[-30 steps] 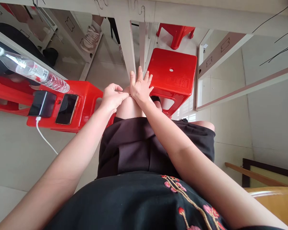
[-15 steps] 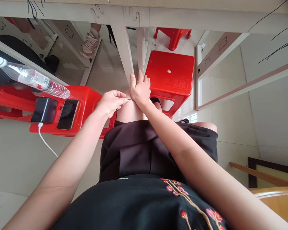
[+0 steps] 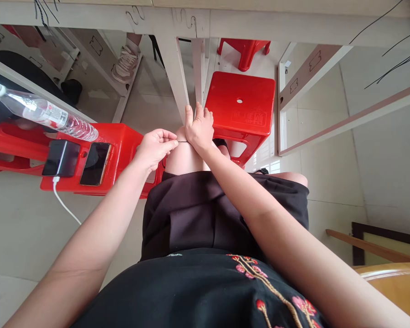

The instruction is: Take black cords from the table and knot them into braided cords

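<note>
A thin dark cord (image 3: 182, 141) lies across my bare knee (image 3: 183, 157). Thumb and fingertips of my left hand (image 3: 156, 148) pinch its left end, just beside the knee. My right hand (image 3: 200, 129) rests palm down on the knee with its fingers stretched out. The cord runs in under that palm, where its other end is hidden. A short dark strand also hangs below my left fingers, partly hidden by the hand.
A red stool (image 3: 241, 102) stands ahead. On the left red stool (image 3: 123, 148) lie a phone (image 3: 95, 164), a black charging block (image 3: 60, 157) and a clear bottle (image 3: 44, 109). Dark threads (image 3: 398, 64) hang from the table edge (image 3: 259, 27). Another person's shoe (image 3: 125, 65) shows beneath.
My left hand has drawn back a little to the left, so more of the cord shows between the hands. The right hand has stayed almost still on the knee.
</note>
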The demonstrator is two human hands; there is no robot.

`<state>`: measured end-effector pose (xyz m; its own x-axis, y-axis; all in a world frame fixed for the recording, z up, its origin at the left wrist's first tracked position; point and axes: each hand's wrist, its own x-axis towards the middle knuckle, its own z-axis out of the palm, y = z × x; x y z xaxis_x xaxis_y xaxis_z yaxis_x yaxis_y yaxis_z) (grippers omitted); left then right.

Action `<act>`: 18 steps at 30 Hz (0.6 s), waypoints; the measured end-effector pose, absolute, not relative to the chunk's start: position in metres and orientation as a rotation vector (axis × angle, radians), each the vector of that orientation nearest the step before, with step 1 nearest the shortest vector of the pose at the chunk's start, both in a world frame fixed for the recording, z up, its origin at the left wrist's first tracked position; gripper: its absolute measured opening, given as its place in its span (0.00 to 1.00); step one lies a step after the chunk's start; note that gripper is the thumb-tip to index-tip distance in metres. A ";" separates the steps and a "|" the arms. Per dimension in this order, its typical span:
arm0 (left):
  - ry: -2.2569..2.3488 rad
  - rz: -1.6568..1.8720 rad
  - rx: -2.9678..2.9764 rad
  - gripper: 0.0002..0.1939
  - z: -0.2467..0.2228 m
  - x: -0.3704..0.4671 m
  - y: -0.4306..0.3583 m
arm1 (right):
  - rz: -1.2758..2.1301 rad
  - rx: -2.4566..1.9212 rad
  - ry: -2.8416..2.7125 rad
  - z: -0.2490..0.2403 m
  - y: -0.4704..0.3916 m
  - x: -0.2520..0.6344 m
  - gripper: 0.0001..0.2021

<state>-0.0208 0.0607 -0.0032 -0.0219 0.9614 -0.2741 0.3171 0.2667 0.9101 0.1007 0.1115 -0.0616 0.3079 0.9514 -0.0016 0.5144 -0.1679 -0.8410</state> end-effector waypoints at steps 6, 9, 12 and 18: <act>1.553 0.770 1.227 0.07 -0.004 -0.028 0.063 | 0.740 -1.808 -1.318 -0.056 0.108 0.102 0.28; 1.543 0.727 1.216 0.06 -0.003 -0.033 0.063 | 0.758 -1.848 -1.335 -0.055 0.107 0.102 0.29; 1.559 0.656 1.309 0.06 -0.001 -0.033 0.062 | 0.762 -1.857 -1.335 -0.055 0.107 0.101 0.29; 1.587 0.532 1.801 0.14 0.000 -0.019 0.059 | 0.783 -1.777 -1.275 -0.061 0.108 0.100 0.28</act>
<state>-0.0191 0.0593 -0.0004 0.1769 0.9761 -0.1259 0.7033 -0.0359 0.7100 0.1003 0.1084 -0.0613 0.3014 0.9529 -0.0335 0.4608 -0.1763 -0.8698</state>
